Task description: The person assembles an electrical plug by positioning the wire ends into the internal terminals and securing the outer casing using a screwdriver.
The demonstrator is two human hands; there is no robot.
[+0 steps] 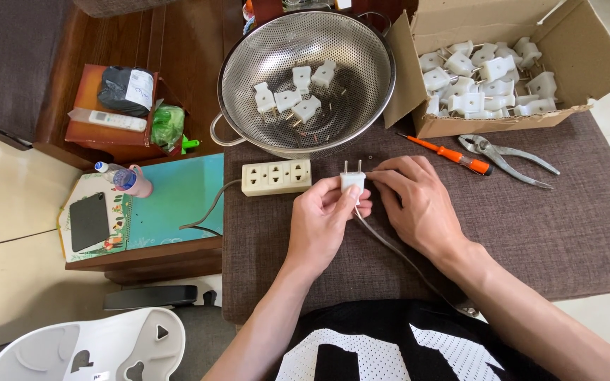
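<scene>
**Plug in hand, five in the colander, box still full**

Head view, the only one:

- My left hand (323,215) has its fingers clamped on a white two-pin plug (352,180), pins pointing up and away from me. My right hand (418,201) has its fingertips pinched together at the plug's right side, touching it.
- A grey cord (390,248) runs from the bottom of the plug back toward my lap, so this one looks wired up. I can't tell whether the case is fully closed.
- The plug is held just above the brown cloth surface (531,233), just right of the cream power strip (276,176) and not inserted in it. The strip's own lead trails off left.
- The steel colander (305,77) holds five white plugs lying loose; my read is that these are the finished ones.
- The cardboard box (503,70) at top right is heaped with more white plugs; by my read that's the pile still to go, far bigger than the colander count.
- The orange screwdriver (450,154) and pliers (506,155) lie on the surface right of my hands, neither touched.

Judgement: early in the batch. Current plug is mid-handling; nearly all the box remains.
</scene>
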